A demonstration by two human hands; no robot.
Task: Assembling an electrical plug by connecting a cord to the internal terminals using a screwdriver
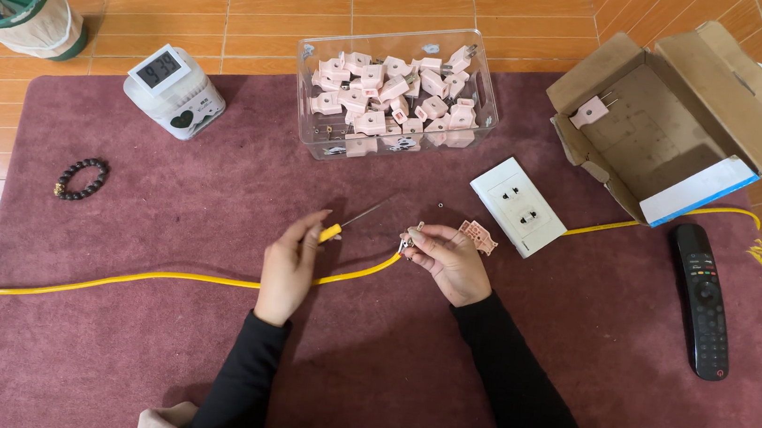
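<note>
My left hand (291, 261) grips a small screwdriver (357, 219) by its yellow handle, the metal shaft pointing up and right. My right hand (450, 261) pinches the bare metal end of a yellow cable (157, 275) that runs left across the dark red mat (149, 359). A pink plug half (478, 236) lies just right of my right fingers. A tiny screw (440, 205) sits on the mat above them.
A clear plastic bin (314, 131) of several pink plugs stands at the back centre. A white wall socket (520, 206) lies right of it, then an open cardboard box (684, 114) holding one plug. A black remote (702, 300), a white clock (172, 88), a bead bracelet (82, 179) and a green cup (16, 4) are around.
</note>
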